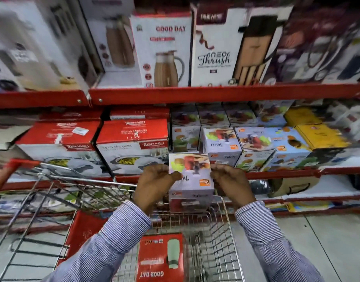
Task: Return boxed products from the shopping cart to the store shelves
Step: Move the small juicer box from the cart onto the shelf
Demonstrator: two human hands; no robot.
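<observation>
I hold a pale lilac juicer box (190, 176) between both hands, above the far end of the wire shopping cart (219, 226). My left hand (154, 186) grips its left side and my right hand (232, 184) grips its right side. The box hovers in front of the middle shelf (276, 173), just below and left of a matching juicer box (222, 145) stacked there with several others. A red "Good Day" flask box (160, 259) lies in the cart near me. Another red box (83, 231) leans at the cart's left side.
Red casserole boxes (132, 143) fill the middle shelf's left part. Yellow boxes (317, 135) sit at its right. The upper shelf (195, 94) holds tall jug and flask boxes. A second cart with a red handle (22, 165) stands left. Tiled floor shows at right.
</observation>
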